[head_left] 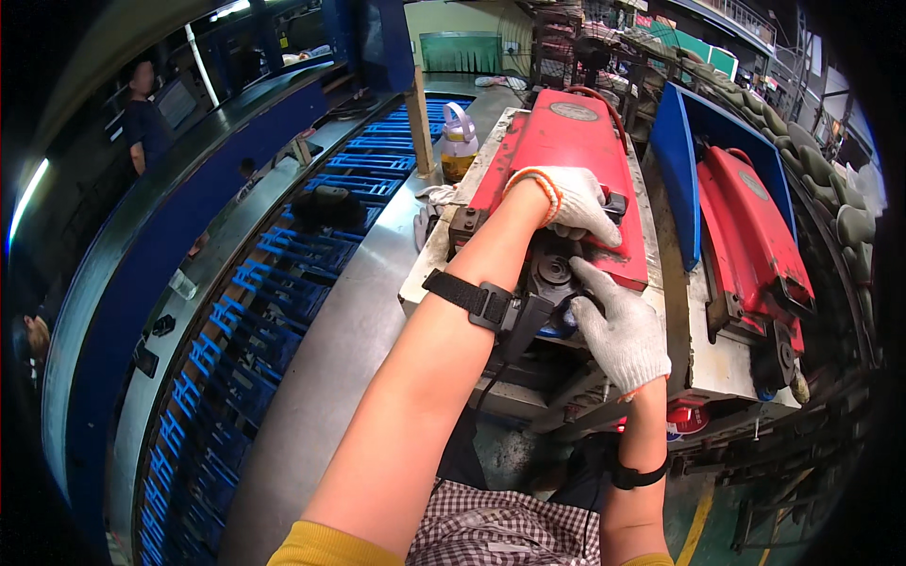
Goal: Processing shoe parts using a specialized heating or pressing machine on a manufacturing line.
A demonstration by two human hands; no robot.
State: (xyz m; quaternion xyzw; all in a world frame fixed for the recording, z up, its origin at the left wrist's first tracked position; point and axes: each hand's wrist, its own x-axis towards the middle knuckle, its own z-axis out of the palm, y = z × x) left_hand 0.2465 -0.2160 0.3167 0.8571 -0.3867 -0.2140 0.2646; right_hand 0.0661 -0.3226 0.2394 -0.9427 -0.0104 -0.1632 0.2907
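My left hand (578, 203), in a white knit glove with an orange cuff, reaches over the front of a red-covered machine (557, 127). Its fingers curl down beside a small dark block (615, 205); whatever lies under them is hidden. Just below is a round dark metal part (555, 271) at the machine's front end. My right hand (623, 325), gloved likewise, comes from the right with index finger and thumb apart at that part's edge. Blue material (559, 325) shows beneath it, near the thumb. Black straps circle both forearms.
A second red machine (750, 208) with a blue guard (675, 170) stands on the right. Along the left runs a conveyor with blue slats (283, 245), beside a metal ledge (326, 377). A lidded bottle (459, 141) stands behind. Another person (144, 118) is at far left.
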